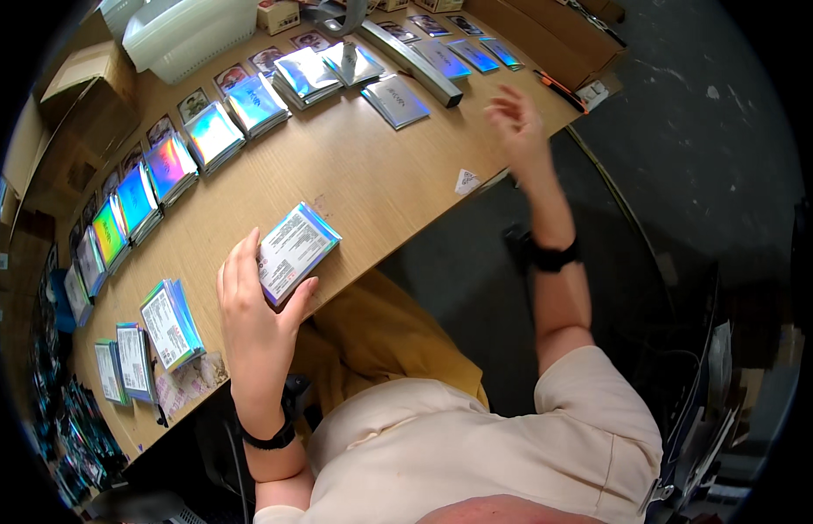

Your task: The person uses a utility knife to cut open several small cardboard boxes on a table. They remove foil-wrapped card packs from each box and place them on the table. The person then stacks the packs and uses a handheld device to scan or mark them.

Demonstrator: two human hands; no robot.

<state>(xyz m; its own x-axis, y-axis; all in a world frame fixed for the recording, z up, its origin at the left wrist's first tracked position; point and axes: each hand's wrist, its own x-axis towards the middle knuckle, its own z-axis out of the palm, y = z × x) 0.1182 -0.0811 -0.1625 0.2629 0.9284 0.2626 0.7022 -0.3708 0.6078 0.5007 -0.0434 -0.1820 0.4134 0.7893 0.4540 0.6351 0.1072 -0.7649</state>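
Note:
My left hand (pixel 254 297) is closed around the near-left side of a stack of flat foil packets (pixel 297 249) on the wooden table. Its thumb presses the near edge and its fingers lie along the left side; the top packet shows a white printed label. My right hand (pixel 518 127) hovers by the table's right edge, slightly blurred, with loosely bent fingers apart and nothing visible in them. Nearest to it are a silver foil stack (pixel 396 101) and a long grey metal bar (pixel 413 63).
Shiny foil stacks (pixel 214 135) curve along the table's far side, with picture cards (pixel 193 105) behind them. Label-up stacks (pixel 172 325) stand at the near left. At the back are a white plastic basket (pixel 190 35) and a cardboard box (pixel 546 39), with an orange-black cutter (pixel 561 91) nearby.

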